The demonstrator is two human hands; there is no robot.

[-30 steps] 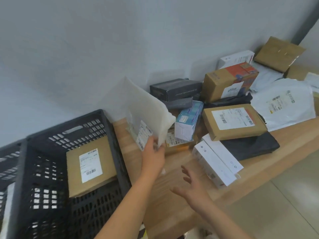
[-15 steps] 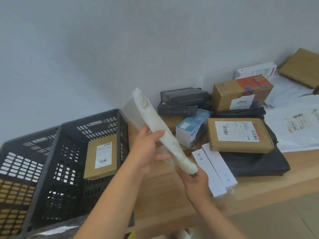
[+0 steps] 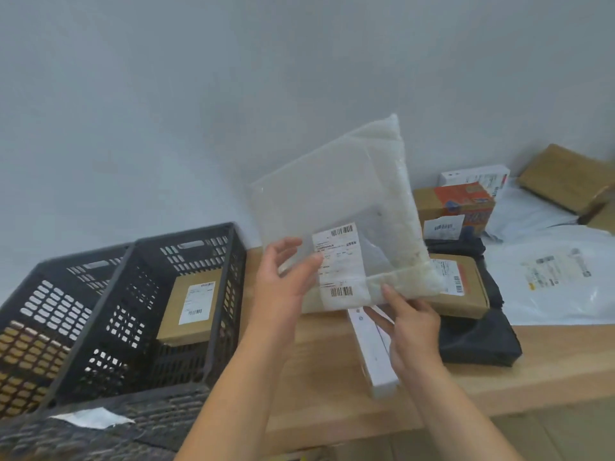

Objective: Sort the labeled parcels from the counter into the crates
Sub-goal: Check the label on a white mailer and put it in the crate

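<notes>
Barcoded shipping labels on the white padded mailer and brown box, print too blurred to read

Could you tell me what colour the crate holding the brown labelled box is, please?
The crate is black, with perforated walls, seen best in the head view.

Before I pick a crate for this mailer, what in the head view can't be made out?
- Shipping label on the white padded mailer: barcodes show, text too small and blurred; left hand thumb covers its edge.
- Parcels behind the mailer: hidden by it.
- Left crate: cut off by the frame edge.
- White box: partly under the right hand.
</notes>
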